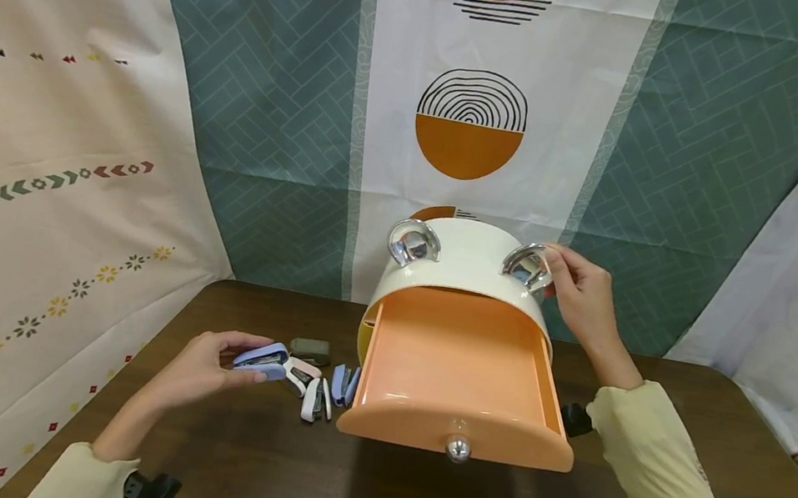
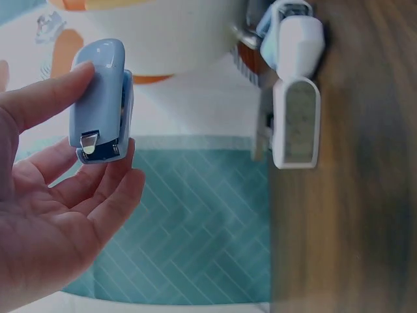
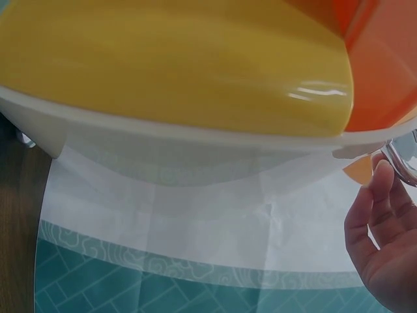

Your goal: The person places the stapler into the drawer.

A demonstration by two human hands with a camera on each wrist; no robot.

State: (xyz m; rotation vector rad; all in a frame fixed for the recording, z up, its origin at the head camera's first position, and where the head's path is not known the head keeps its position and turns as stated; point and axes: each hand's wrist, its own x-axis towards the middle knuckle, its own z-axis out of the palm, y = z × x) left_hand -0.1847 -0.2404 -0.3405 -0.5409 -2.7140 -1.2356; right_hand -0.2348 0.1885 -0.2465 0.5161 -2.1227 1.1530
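My left hand (image 1: 205, 366) pinches a light-blue mini stapler (image 1: 263, 360) between thumb and fingers, left of the drawer box. In the left wrist view the stapler (image 2: 101, 98) stands on end, thumb on its top. A white rounded box (image 1: 473, 263) has its orange drawer (image 1: 460, 358) pulled out; the drawer tray is bare. At the box's top right, my right hand (image 1: 582, 298) grips a shiny silver ring-shaped piece (image 1: 529, 266) by its outer edge. The right wrist view shows the fingertips (image 3: 383, 171) of that hand at the ring.
Beside the drawer's left side lie several more staplers: a white one (image 1: 313, 400), a pink-and-white one (image 1: 303, 369), a blue one (image 1: 345, 385) and a dark green one (image 1: 310, 350). A second silver ring (image 1: 413, 242) tops the box's left. A round knob (image 1: 458, 449) fronts the drawer.
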